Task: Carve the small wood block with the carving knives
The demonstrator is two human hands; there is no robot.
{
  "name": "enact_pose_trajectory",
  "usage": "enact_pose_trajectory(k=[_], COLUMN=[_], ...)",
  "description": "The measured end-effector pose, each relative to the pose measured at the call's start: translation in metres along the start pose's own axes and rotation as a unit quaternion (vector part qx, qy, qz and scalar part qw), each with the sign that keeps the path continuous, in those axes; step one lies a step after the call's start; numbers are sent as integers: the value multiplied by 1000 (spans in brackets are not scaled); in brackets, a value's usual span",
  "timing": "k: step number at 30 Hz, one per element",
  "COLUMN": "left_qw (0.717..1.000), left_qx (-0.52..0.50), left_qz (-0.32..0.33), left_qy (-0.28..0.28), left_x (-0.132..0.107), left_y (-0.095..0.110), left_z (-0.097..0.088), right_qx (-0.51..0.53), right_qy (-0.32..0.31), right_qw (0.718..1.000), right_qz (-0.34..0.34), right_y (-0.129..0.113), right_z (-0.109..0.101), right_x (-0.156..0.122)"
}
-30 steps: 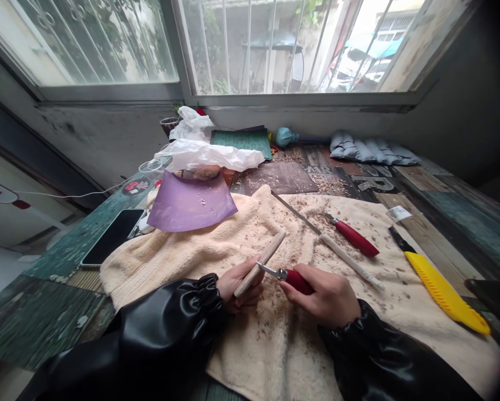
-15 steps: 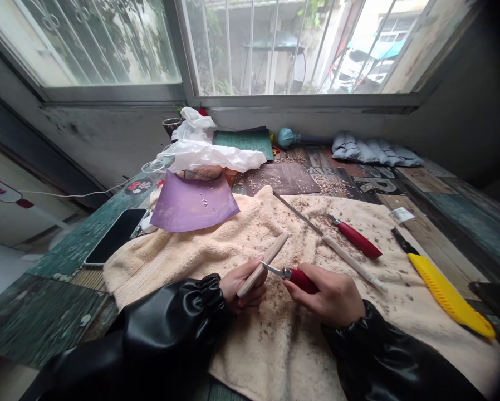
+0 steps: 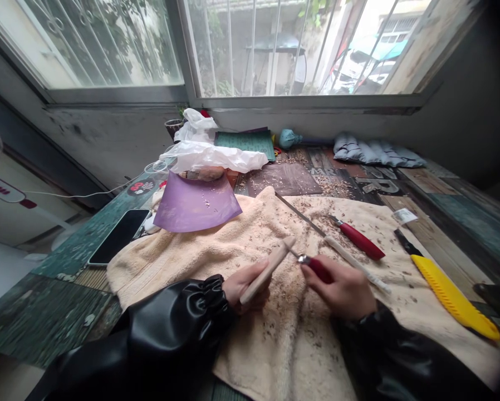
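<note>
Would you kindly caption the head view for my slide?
Left hand holds a wooden stick; right hand sets a red-handled knife near its tip, above a shaving-strewn towel.

Beige towel [image 3: 241, 245] strewn with shavings covers the tabletop [image 3: 45, 312]. Phone [image 3: 118, 244] left, purple sheet [image 3: 195, 203] and white plastic bag [image 3: 212, 156] behind, spare red-handled knife [image 3: 358, 238], yellow sheath [image 3: 454, 298] right.
</note>
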State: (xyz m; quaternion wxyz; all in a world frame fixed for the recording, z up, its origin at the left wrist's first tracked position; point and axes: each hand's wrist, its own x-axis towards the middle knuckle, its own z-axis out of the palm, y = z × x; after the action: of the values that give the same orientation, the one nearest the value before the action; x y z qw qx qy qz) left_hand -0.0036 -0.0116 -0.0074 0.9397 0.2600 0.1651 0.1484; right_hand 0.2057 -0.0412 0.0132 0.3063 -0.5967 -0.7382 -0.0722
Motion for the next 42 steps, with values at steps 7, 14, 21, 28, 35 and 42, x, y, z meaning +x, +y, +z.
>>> enact_pose_trajectory(k=[7,14,21,28,35,42], left_qw=[1000,999,1000,999,999,999], left_qx=[1,-15,-19,-26,-32,-37], left_qz=[20,9,2,-14,-23,-20], left_qy=[20,31,16,29,24,-5], left_x=[-2,1,0,0,-1,1], left_y=[-2,0,1,2,2,2], left_z=[5,3,2,4,3,1], right_qx=[-78,32,71,63,29,16], right_qy=[81,-5,-66,-77,-58,-43], right_qw=[991,999,995,995,996,996], right_qz=[71,-6,-23,-30,-61,-74], right_y=[21,-14,-31,-30,-20,-14], right_z=[-13,-1,6,7,5,5], right_x=[9,-6,-18,-18,-11,-9])
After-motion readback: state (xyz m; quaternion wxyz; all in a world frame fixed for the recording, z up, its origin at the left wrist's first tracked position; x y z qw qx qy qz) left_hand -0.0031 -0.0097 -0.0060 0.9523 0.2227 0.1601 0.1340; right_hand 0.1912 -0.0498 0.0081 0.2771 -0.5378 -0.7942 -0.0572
